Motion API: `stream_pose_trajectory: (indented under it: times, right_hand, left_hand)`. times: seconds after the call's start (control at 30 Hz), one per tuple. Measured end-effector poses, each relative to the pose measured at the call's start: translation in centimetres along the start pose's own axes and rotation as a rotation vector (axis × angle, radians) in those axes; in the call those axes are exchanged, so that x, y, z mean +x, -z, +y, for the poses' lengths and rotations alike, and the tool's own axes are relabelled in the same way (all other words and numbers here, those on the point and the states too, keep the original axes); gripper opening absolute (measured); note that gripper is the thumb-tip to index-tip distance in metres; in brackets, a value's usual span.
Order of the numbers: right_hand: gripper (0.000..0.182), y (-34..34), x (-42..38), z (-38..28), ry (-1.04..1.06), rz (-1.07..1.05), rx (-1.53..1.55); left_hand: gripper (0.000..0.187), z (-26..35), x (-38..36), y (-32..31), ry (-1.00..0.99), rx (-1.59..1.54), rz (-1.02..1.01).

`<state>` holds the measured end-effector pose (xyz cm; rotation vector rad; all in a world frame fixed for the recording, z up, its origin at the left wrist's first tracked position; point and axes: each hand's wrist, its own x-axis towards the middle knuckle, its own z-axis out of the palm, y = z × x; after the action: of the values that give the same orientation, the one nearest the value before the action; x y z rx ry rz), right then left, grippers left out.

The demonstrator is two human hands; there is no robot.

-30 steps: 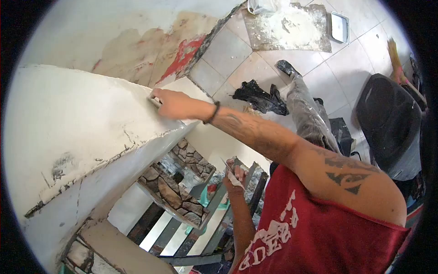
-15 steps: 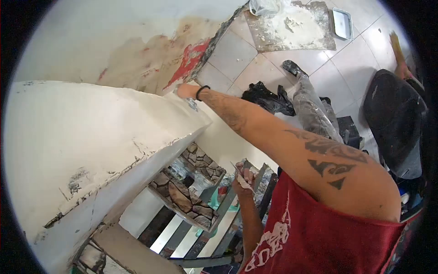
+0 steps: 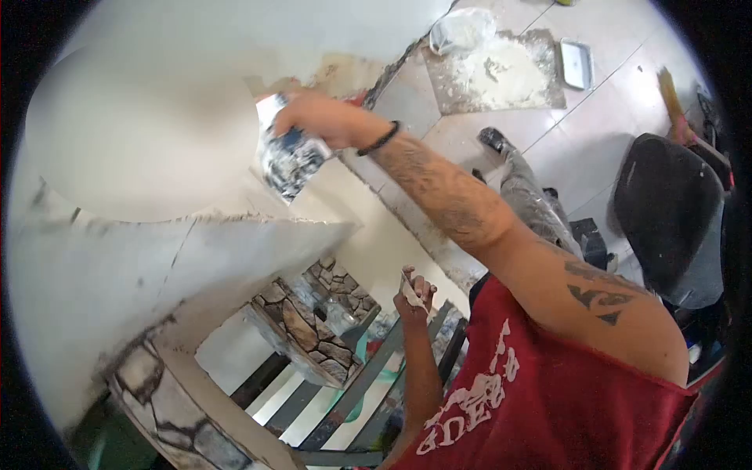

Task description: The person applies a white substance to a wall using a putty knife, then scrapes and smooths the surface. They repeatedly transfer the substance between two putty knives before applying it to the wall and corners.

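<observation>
My right hand (image 3: pixel 317 117), at the end of an outstretched tattooed arm, grips a wide scraper (image 3: pixel 294 164) whose blade is smeared with white paste. The blade lies at the edge of the white plastered wall (image 3: pixel 141 141), which looks smooth and blurred beside it; whether it touches cannot be told. Lower down, my left hand (image 3: pixel 419 298) is closed around a thin flat blade (image 3: pixel 410 288) with whitish paste on it. That hand is held in front of the red shirt, above a slatted metal frame.
A board (image 3: pixel 501 74) with white powder lies on the tiled floor, with a plastic bag (image 3: pixel 462 31) and white tray (image 3: pixel 577 64) beside it. A black chair seat (image 3: pixel 666 219) is at right. Stone-patterned blocks (image 3: pixel 305 325) and dark metal slats (image 3: pixel 345 407) are below.
My right hand has moved up from the wall's lower corner, and the scraper's smeared face now shows. My left hand stays near the same place. The view has shifted slightly.
</observation>
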<state>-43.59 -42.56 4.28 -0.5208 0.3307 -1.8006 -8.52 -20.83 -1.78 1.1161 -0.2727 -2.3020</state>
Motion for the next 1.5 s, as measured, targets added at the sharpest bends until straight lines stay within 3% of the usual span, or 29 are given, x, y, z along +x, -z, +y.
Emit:
stream_pose_trajectory:
  times: [0.03, 0.1, 0.17, 0.23, 0.37, 0.4, 0.43, 0.47, 0.53, 0.6, 0.67, 0.77, 0.8, 0.9, 0.93, 0.97, 1.0, 1.07, 1.17, 1.2, 1.23, 1.3, 1.37, 1.43, 1.5]
  right_hand:
    - [0.042, -0.4, -2.9, -4.3, -0.070, 0.090, 0.044]
    - [0.045, -0.2, -8.2, -7.9, 0.047, 0.031, 0.164]
    - [0.047, 2.2, -13.5, -10.6, -0.152, 0.100, 0.265]
    - [0.044, 2.7, -19.6, -12.3, -0.140, 0.259, 0.193]
    - [0.036, 4.6, -31.5, -14.1, -0.211, 0.409, 0.279]
    - [0.037, 5.8, -34.0, -15.5, -0.215, 0.435, 0.305]
    - [0.039, 6.8, -36.1, -16.9, -0.226, 0.458, 0.329]
    - [0.042, 6.9, -37.5, -18.2, -0.190, 0.523, 0.324]
    - [0.045, 6.4, -39.1, -19.5, -0.124, 0.617, 0.302]
    - [0.046, 6.8, -38.9, -22.2, -0.069, 0.684, 0.262]
    - [0.046, 7.6, -37.9, -24.5, -0.080, 0.621, 0.234]
    - [0.046, 9.9, -36.6, -24.9, -0.180, 0.596, 0.176]
    - [0.031, 8.5, -35.8, -26.5, -0.189, 0.622, 0.156]
    - [0.059, 8.3, -35.0, -30.6, -0.170, 0.523, 0.051]
    - [0.072, 10.0, -35.4, -32.0, -0.238, 0.462, 0.077]
    - [0.072, 11.6, -36.2, -33.7, -0.270, 0.469, 0.029]
    - [0.072, 13.2, -37.1, -35.2, -0.284, 0.471, -0.024]
    - [0.072, 15.4, -37.9, -38.5, -0.265, 0.534, -0.058]
    - [0.058, 19.2, -40.9, -43.2, -0.205, 0.659, -0.098]
    - [0.056, 23.5, -43.3, -44.2, -0.264, 0.713, -0.018]
    - [0.054, 26.9, -45.2, -45.0, -0.321, 0.766, 0.055]
    - [0.046, 25.2, -46.0, -48.4, -0.157, 0.820, -0.075]
    - [0.035, 30.2, -49.0, -49.9, -0.142, 0.925, -0.090]
    - [0.026, 26.2, -48.1, -52.6, -0.056, 1.023, -0.231]
    - [0.026, 29.0, -48.4, -53.2, 0.017, 0.974, -0.111]
  left_hand:
    - [0.034, -0.6, 0.5, -0.8, -0.005, 0.005, -0.044]
    - [0.034, -1.2, 0.5, -1.4, -0.012, -0.001, -0.127]
    - [0.033, -2.1, 0.4, -3.7, 0.026, -0.061, -0.211]
    - [0.031, -3.1, 0.5, -4.8, 0.058, -0.105, -0.287]
    - [0.023, -3.6, 0.3, -5.4, -0.027, -0.144, -0.272]
    - [0.020, -3.8, 0.2, -6.1, -0.090, -0.047, -0.178]
    - [0.021, -3.8, 0.5, -5.0, -0.120, 0.008, -0.266]
    - [0.019, -3.7, 0.0, -4.5, -0.140, -0.020, -0.206]
    - [0.019, -3.7, -2.9, -6.1, -0.247, 0.053, 0.235]
    - [0.022, -4.6, -4.9, -5.6, -0.192, -0.026, -0.091]
    - [0.035, -6.3, -6.2, -2.5, -0.216, -0.047, -0.194]
    - [0.035, -9.0, -7.6, -1.0, -0.318, 0.296, 0.008]
    - [0.036, -10.5, -7.3, -3.4, -0.262, 0.142, 0.029]
    - [0.038, -14.9, -4.4, -6.2, -0.357, 0.495, 0.058]
    - [0.038, -16.7, -3.5, -8.1, -0.253, 0.232, -0.041]
    - [0.039, -17.6, -1.8, -11.1, -0.161, -0.023, -0.156]
    - [0.038, -18.6, -1.4, -16.5, -0.103, -0.053, -0.288]
    - [0.039, -20.9, 0.7, -20.1, -0.095, 0.051, -0.138]
    - [0.039, -23.2, 2.5, -23.6, 0.035, 0.080, -0.079]
    - [0.037, -23.8, 1.7, -27.9, 0.023, 0.061, -0.087]
    - [0.036, -24.1, 2.3, -27.0, 0.064, -0.007, -0.235]
    - [0.034, -25.2, 1.7, -31.8, 0.022, 0.063, -0.065]
    - [0.033, -25.5, 1.9, -33.6, 0.019, 0.061, -0.083]
    - [0.034, -26.1, 3.2, -35.0, 0.021, 0.073, -0.081]
    - [0.035, -26.7, 5.1, -36.3, 0.026, 0.091, -0.047]
